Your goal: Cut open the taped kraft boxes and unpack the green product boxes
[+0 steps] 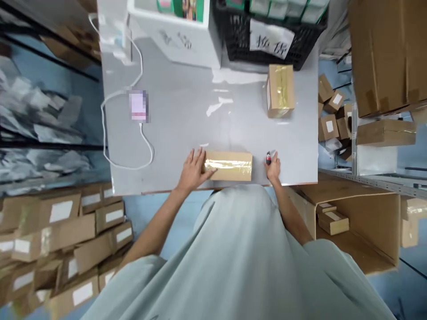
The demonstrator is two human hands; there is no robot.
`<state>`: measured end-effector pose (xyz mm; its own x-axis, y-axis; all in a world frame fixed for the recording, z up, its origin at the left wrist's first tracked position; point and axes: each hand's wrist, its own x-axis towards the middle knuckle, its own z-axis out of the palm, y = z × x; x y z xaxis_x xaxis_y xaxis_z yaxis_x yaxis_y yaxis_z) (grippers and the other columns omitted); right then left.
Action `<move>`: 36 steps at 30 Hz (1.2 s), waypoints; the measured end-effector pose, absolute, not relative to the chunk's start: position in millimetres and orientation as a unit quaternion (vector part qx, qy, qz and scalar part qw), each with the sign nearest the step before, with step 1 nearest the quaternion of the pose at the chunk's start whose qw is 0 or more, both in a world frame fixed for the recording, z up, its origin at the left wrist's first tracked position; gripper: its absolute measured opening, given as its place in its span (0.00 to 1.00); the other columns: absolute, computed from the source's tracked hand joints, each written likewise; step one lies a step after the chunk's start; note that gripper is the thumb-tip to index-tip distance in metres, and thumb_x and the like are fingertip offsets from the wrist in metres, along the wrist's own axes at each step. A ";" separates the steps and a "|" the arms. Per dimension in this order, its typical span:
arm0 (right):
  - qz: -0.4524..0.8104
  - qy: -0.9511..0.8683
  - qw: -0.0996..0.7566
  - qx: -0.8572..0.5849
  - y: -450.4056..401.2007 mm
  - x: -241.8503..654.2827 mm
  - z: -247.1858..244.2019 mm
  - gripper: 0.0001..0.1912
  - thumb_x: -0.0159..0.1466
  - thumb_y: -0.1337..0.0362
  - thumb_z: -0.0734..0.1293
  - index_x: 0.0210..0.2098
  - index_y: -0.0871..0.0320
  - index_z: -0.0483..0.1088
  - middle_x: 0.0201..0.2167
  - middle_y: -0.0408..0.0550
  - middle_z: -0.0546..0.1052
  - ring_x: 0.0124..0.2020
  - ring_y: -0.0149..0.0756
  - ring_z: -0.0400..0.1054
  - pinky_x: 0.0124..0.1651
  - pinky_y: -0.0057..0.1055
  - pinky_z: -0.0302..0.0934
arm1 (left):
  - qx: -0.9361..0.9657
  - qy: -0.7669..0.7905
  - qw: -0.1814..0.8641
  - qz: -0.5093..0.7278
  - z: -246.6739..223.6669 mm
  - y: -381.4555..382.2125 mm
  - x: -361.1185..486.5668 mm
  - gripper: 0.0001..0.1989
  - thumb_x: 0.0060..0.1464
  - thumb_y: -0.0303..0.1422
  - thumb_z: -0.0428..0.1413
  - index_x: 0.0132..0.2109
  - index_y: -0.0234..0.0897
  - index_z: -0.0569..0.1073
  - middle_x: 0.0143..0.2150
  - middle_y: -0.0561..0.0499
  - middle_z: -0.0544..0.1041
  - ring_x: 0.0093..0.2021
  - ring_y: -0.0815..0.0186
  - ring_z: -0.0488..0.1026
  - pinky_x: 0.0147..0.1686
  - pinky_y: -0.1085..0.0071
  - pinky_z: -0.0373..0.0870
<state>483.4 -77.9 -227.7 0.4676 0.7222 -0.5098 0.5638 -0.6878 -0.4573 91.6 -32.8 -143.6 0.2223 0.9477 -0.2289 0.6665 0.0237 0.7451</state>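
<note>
A small cardboard box lies near the table's front edge, with shiny clear-yellow tape along its top. My left hand holds its left end, the thumb reaching over the tape and the fingers against the side. To the right of the box, and apart from it, my right hand grips a small red and black utility knife. The forefinger of that hand points away from me. Whether the blade is out is too small to tell.
A second taped box stands at the table's right. Behind it are a black crate and a white bin. A white cable loops around a phone-like device. Several boxes are piled lower left; an open carton is lower right.
</note>
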 end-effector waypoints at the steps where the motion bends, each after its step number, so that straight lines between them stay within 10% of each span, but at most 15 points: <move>1: 0.343 -0.382 0.102 -0.852 -75.2 483.9 -228.5 0.55 0.68 0.66 0.70 0.88 0.66 0.45 0.73 0.70 0.71 0.75 0.62 0.66 0.80 0.53 0.57 | 0.682 0.585 0.399 0.179 -146.9 -31.0 83.9 0.54 0.56 0.68 0.68 0.77 0.39 0.72 0.85 0.32 0.62 0.89 0.33 0.44 0.85 0.38 0.40; 9: 0.323 -0.375 0.176 -0.851 -57.1 484.4 -191.4 0.30 0.63 0.63 0.70 0.63 0.67 0.78 0.54 0.61 0.86 0.52 0.48 0.79 0.66 0.43 0.72 | 0.706 0.480 0.482 0.200 -161.8 -12.3 50.6 0.64 0.47 0.72 0.72 0.78 0.36 0.71 0.86 0.35 0.61 0.87 0.31 0.50 0.85 0.37 0.43; 16: 0.272 -0.466 0.261 -0.800 -47.8 454.6 -106.8 0.17 0.78 0.51 0.60 0.53 0.55 0.73 0.43 0.49 0.83 0.38 0.35 0.78 0.48 0.33 0.76 | 0.770 0.437 0.442 0.143 -169.0 -17.3 47.7 0.59 0.62 0.67 0.64 0.86 0.42 0.56 0.88 0.38 0.56 0.84 0.39 0.60 0.82 0.47 0.59; 21: 0.289 -0.614 0.083 -0.730 -50.4 376.2 -48.1 0.28 0.86 0.42 0.51 0.66 0.52 0.70 0.38 0.47 0.83 0.39 0.42 0.80 0.48 0.36 0.73 | 0.745 0.425 0.479 0.185 -175.6 -26.0 51.2 0.55 0.63 0.65 0.64 0.86 0.45 0.60 0.88 0.40 0.57 0.82 0.37 0.64 0.80 0.44 0.64; 28: 0.238 -0.760 -0.280 -0.535 -34.6 265.5 -29.2 0.24 0.89 0.51 0.51 0.66 0.52 0.73 0.60 0.56 0.85 0.53 0.49 0.82 0.48 0.35 0.65 | 0.706 0.416 0.537 0.198 -180.4 -24.9 52.9 0.56 0.61 0.58 0.69 0.87 0.48 0.57 0.89 0.41 0.53 0.86 0.37 0.55 0.82 0.41 0.58; 36: 0.194 -0.756 -0.374 -0.501 -17.2 243.5 -30.7 0.25 0.89 0.53 0.50 0.70 0.54 0.71 0.61 0.58 0.85 0.55 0.52 0.82 0.47 0.37 0.64 | 0.686 0.405 0.568 0.208 -193.1 -24.5 56.7 0.57 0.61 0.56 0.71 0.87 0.50 0.57 0.91 0.42 0.48 0.88 0.40 0.52 0.83 0.45 0.56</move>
